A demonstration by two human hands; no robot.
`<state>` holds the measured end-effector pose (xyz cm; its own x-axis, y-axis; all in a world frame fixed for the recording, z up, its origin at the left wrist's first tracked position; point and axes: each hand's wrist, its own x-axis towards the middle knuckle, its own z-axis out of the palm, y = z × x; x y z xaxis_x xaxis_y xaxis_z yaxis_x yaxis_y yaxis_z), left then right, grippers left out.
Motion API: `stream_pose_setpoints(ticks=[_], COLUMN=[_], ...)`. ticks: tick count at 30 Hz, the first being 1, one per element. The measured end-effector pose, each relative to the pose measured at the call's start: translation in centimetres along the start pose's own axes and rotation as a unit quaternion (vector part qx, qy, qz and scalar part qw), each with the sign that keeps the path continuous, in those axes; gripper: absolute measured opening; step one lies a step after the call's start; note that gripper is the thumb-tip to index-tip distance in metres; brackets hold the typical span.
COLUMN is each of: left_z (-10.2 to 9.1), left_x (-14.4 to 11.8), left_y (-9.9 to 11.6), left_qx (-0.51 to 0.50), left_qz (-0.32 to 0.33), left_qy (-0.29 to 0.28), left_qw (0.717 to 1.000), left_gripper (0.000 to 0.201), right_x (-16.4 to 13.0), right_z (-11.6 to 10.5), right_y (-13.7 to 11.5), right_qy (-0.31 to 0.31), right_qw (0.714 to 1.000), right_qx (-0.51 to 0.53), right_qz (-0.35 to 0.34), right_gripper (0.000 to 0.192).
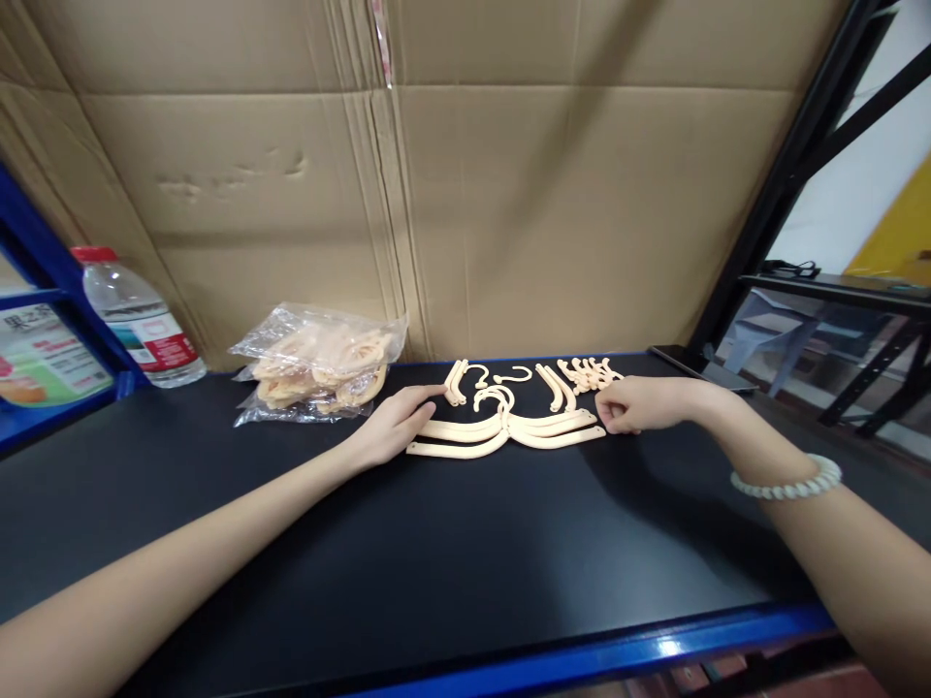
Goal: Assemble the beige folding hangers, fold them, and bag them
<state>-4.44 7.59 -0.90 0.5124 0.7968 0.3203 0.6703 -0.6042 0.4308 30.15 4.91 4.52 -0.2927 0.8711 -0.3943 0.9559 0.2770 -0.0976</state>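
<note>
Several cream plastic hangers (465, 450) lie overlapped on the dark table, their arms spread to both sides and their hooks pointing away. My left hand (397, 425) rests at their left ends, fingers stretched out, the index fingertip by a pair of loose hanger arms (455, 382). Beside the right ends, my right hand (631, 403) is closed with its fingers curled down; whatever is in it is hidden. Just left of that hand sits a cluster of small cream hook pieces (586, 372). Two loose hooks (518, 375) and more loose arms (557, 388) lie behind the hangers.
Clear plastic bags of cream parts (320, 364) are piled at the left back. A water bottle (142, 320) with a red cap leans near the blue frame. Cardboard (582, 213) stands along the back; a dark flat device (698, 368) lies at the right back.
</note>
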Motion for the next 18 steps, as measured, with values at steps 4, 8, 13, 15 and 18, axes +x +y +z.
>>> stream_pose_setpoints(ticks=[4, 8, 13, 15, 18], left_z=[0.16, 0.16, 0.22, 0.23, 0.22], left_x=[-0.13, -0.14, -0.03, -0.05, -0.17], left_y=[0.31, 0.51, 0.61, 0.76, 0.81], left_qx=[0.028, 0.046, 0.051, 0.029, -0.016], left_qz=[-0.009, -0.024, -0.029, -0.018, -0.022], left_qy=[-0.052, -0.08, -0.075, -0.055, -0.017], left_qw=[0.998, 0.995, 0.995, 0.998, 0.999], left_gripper=[0.058, 0.061, 0.057, 0.055, 0.054], right_x=[-0.15, -0.2, -0.17, -0.21, -0.28], right_z=[-0.13, -0.18, -0.08, -0.07, -0.11], right_y=[-0.23, -0.25, -0.34, -0.43, -0.53], right_qy=[-0.005, -0.006, 0.002, 0.005, 0.007], right_qw=[1.0, 1.0, 1.0, 1.0, 1.0], right_qx=[0.004, 0.005, -0.007, -0.001, 0.0], right_qz=[0.0, 0.0, 0.006, 0.001, -0.002], right_gripper=[0.014, 0.016, 0.015, 0.014, 0.014])
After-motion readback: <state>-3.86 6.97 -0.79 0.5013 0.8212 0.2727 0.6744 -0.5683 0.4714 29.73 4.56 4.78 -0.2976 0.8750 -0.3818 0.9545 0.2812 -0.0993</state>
